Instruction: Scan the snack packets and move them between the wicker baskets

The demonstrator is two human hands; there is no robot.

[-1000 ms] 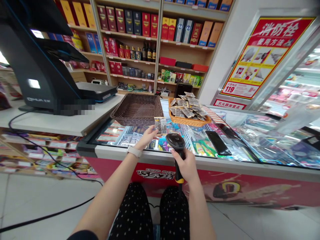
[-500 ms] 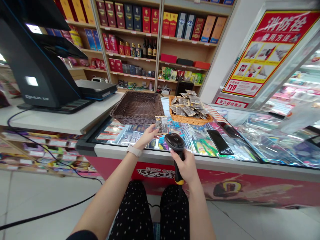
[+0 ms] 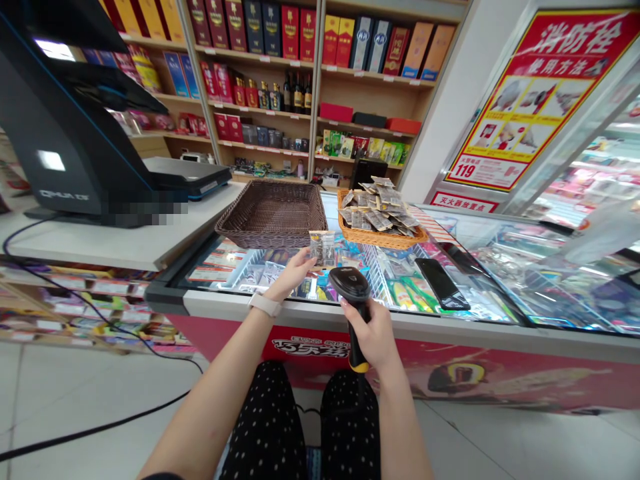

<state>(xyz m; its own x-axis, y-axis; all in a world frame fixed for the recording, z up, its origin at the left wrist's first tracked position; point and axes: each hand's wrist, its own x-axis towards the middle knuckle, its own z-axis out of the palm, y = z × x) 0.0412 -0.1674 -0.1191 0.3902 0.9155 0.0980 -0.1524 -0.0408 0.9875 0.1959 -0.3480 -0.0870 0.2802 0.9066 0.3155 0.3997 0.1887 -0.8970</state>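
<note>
Between the fingertips of my left hand is a small clear snack packet with dark contents, held upright above the freezer's glass top. My right hand is wrapped round the handle of a black barcode scanner, its head tilted toward the packet. Just behind the packet sits a dark brown wicker basket with nothing in it. To its right, a light orange wicker basket is heaped with similar packets.
A black phone lies on the freezer glass at right. The left counter bears a black checkout machine. A cable runs down from it to the floor. Shelves with boxes and bottles stand behind.
The view has shifted slightly. Both hands keep nearly the same place, the left still with the packet and the right still with the scanner.
</note>
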